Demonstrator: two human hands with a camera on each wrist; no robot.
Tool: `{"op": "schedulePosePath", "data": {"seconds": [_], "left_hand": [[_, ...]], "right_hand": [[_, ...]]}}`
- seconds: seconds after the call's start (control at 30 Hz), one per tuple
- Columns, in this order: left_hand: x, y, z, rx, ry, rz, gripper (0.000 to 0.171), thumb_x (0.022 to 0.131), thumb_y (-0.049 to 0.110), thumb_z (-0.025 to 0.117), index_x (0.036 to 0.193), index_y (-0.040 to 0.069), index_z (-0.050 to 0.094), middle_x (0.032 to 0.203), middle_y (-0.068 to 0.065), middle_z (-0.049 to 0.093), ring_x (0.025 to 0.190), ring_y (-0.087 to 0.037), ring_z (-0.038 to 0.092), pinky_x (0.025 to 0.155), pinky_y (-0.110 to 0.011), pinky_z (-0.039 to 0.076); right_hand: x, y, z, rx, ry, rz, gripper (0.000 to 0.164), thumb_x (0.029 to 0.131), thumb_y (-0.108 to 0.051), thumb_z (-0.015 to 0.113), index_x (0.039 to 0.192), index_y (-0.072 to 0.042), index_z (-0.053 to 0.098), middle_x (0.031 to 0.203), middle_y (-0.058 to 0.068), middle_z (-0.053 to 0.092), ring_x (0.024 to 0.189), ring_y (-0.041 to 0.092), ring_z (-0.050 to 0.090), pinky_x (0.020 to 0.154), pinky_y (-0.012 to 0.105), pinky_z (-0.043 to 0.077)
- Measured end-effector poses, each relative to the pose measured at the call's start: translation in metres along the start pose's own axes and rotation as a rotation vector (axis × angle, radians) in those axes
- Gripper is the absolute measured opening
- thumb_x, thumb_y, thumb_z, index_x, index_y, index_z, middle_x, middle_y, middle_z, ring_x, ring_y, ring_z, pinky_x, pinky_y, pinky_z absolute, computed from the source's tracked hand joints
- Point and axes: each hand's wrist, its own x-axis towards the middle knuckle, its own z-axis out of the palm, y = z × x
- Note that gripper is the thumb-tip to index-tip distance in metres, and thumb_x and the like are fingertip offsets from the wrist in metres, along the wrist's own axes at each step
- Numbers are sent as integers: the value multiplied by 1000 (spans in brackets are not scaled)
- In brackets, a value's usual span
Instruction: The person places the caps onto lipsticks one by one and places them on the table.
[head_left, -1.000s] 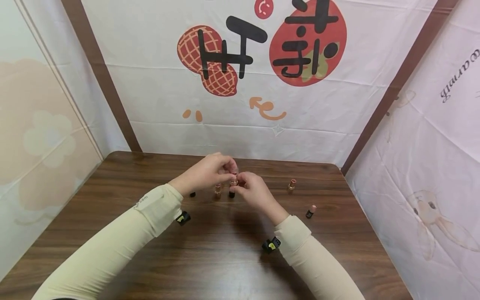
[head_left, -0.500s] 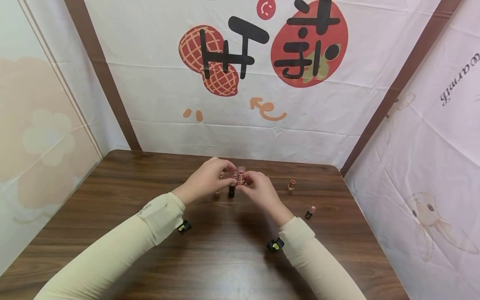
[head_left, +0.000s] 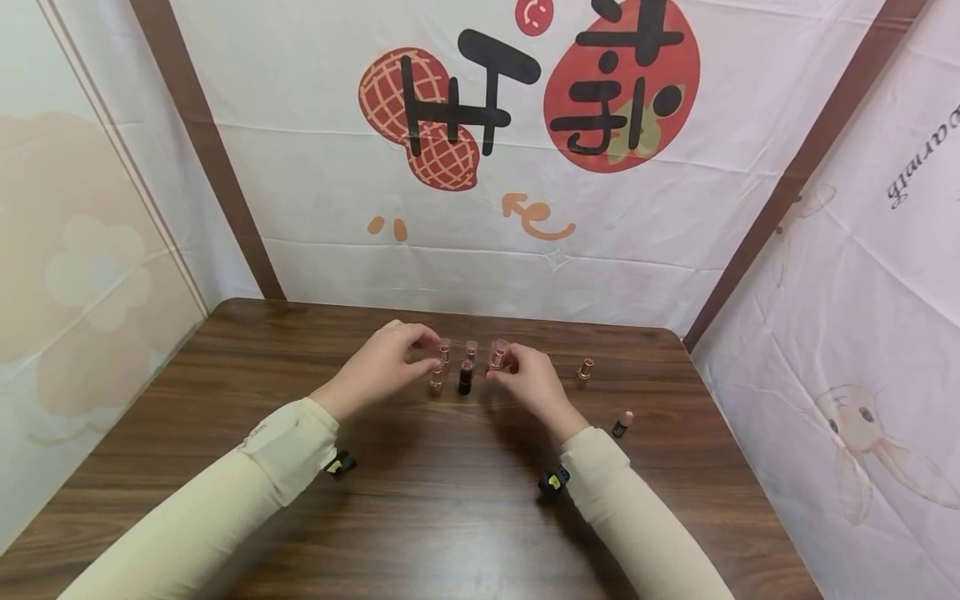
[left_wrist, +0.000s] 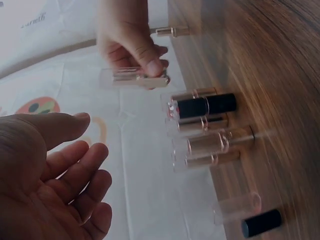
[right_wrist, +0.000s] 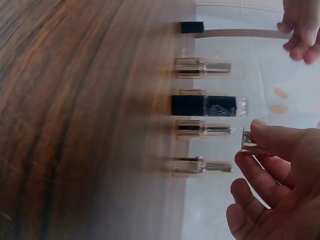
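Note:
My right hand (head_left: 531, 377) pinches a gold lipstick (left_wrist: 132, 77) with a clear cap, raised off the table in the left wrist view. My left hand (head_left: 378, 367) hovers just left of the standing lipsticks. Its fingers are loosely bent and hold nothing in the left wrist view. Between the hands, several lipsticks stand upright in a cluster. A black lipstick (head_left: 466, 379) and a gold lipstick (head_left: 437, 381) form the front; clear-capped gold ones, including a back-left lipstick (head_left: 445, 350) and a back-middle lipstick (head_left: 471, 348), are behind.
An uncapped gold lipstick (head_left: 585, 368) and a black-based pink lipstick (head_left: 622, 423) stand to the right. In the left wrist view, a black cap (left_wrist: 261, 223) and a clear cap (left_wrist: 237, 207) sit apart from the cluster. Cloth walls surround the brown table (head_left: 450, 517).
My right hand has carried the capped gold lipstick rightward, away from the black lipstick. My left hand has drawn back to the left, away from it, exposing the cluster.

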Motion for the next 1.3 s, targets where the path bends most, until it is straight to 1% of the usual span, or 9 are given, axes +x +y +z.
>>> {"op": "schedulePosePath", "data": {"seconds": [0.13,0.27,0.37,0.47,0.6,0.8,0.93,1.07,1.3], "left_hand": [[-4,-6,-3,8,13,5,28,94,27,76,117,12,71,114,1,69,110,-22,58,95,-44,51],[-6,-10,-6,12,26,15,29,94,27,77,117,11,71,113,-1,70,108,-23,59,93,-43,51],[-7,-10,-9,4,28,9,28,93,26,77,117,12,71,114,-4,70,108,-24,59,91,-43,51],[-9,-11,-11,2,21,-1,28,94,26,76,118,13,70,117,-6,70,110,-24,58,94,-44,50],[-9,-13,-11,6,16,-12,28,95,29,75,118,14,70,117,-6,70,111,-23,58,96,-45,50],[-9,-15,-11,5,16,-11,27,96,28,74,118,13,69,116,-6,70,111,-23,58,96,-45,49],[-10,-16,-13,2,28,-20,25,98,29,72,117,14,70,114,-4,69,111,-22,57,96,-45,48],[-10,-16,-15,0,41,-38,22,100,30,69,117,15,69,114,-2,67,112,-22,56,97,-46,48],[-10,-19,-13,4,45,-58,22,100,29,68,117,14,69,113,-3,68,113,-24,56,97,-48,47]], "right_hand": [[4,8,6,-13,-33,41,18,86,-29,85,92,-20,70,88,-6,69,76,13,60,70,34,50],[8,14,12,-26,-59,88,19,87,-28,85,96,-19,72,89,-5,71,79,13,63,74,37,53],[10,17,16,-52,-75,107,19,86,-27,85,98,-17,73,90,-4,73,82,15,66,79,40,55],[11,18,19,-88,-94,117,19,86,-27,85,95,-17,73,90,-3,72,82,16,65,78,40,54],[11,19,21,-124,-110,133,18,85,-27,86,89,-17,72,86,-3,70,76,17,61,71,39,52],[11,20,25,-137,-113,142,18,84,-26,87,84,-18,70,81,-3,68,73,18,59,70,38,50],[11,21,26,-147,-121,146,18,84,-26,86,84,-19,70,80,-5,68,73,16,59,70,37,50],[11,21,28,-136,-133,152,17,85,-26,86,86,-17,71,81,-3,68,74,17,60,70,38,51],[12,19,27,-117,-159,157,20,83,-26,87,88,-17,70,83,-3,68,77,17,60,74,39,51]]}}
